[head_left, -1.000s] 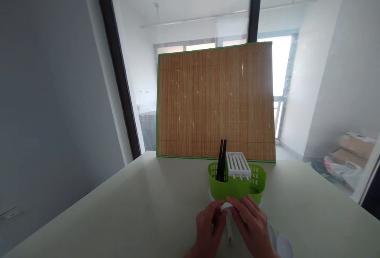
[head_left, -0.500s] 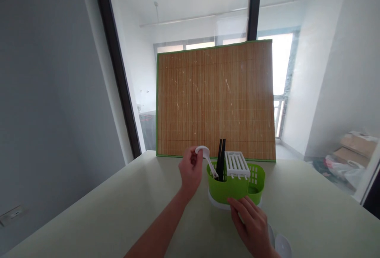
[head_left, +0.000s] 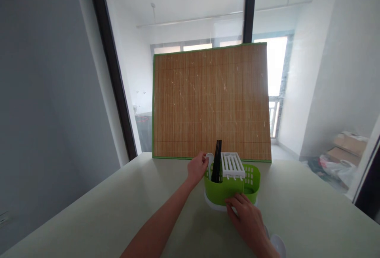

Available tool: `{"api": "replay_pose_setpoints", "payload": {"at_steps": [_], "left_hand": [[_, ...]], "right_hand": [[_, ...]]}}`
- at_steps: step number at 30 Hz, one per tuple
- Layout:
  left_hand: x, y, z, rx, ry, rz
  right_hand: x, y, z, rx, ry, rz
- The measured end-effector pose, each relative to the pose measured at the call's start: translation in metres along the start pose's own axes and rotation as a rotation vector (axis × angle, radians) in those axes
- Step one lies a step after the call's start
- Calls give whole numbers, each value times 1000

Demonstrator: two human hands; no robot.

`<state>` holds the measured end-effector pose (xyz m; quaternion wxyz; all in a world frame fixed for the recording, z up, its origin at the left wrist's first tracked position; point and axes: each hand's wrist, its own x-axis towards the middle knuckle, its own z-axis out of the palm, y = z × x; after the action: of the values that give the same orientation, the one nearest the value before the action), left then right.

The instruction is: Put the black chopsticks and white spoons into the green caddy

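A green cutlery holder (head_left: 225, 190) with a white base stands on the table, its perforated back wall showing. Black chopsticks (head_left: 217, 163) lean upright in its left section. Just left of them a white spoon (head_left: 209, 158) stands bowl up, its handle down inside the holder. Fingers of my left hand (head_left: 198, 168) are closed on the spoon's bowl at the holder's left edge. My right hand (head_left: 246, 215) lies at the front, its bent fingertips against the lower front of the holder and its base. A white slatted rack (head_left: 232, 164) sits over the holder's middle.
Another white spoon (head_left: 278, 244) rests on the table (head_left: 113, 206) beside my right wrist, with part of a further white piece next to it. Behind the holder a bamboo mat (head_left: 210, 103) stands upright against glass. Cardboard boxes (head_left: 350, 147) are at the far right.
My left hand has moved inward and slightly down, bringing the spoon from a slant to nearly upright in the holder. The right hand's fingertips remain at the holder's front. The view has shifted slightly.
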<state>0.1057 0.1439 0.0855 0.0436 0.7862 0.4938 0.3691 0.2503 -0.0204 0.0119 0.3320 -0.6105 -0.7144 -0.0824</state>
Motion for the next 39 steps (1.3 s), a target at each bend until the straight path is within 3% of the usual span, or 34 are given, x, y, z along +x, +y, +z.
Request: {"api": "replay_pose_setpoints", "payload": {"at_steps": [6,12,17,19,23,26,32,39], "left_hand": [[-1,-2,2,18,-62,0],[-10,2,-9,-7,-22,-6],[-49,3,-14,-233,188,-23],[-74,3,-9,-337,199,-9],[-123,0,6,-466,129,-25],[-142,-3,16,-503,70,-47],[-146,-3,22,-533,18,-58],[-155,5,24,-590,-109,-46]], "right_hand": [[1,10,-8,-8,-62,184],[-1,24,-12,17,-149,226],[-8,48,-20,19,-302,259],[-12,57,-26,-12,-336,312],[-18,69,-36,-46,-401,424],[-22,74,-38,-39,-445,467],[-23,80,-27,-42,-471,444],[-11,72,-15,80,-327,244]]}}
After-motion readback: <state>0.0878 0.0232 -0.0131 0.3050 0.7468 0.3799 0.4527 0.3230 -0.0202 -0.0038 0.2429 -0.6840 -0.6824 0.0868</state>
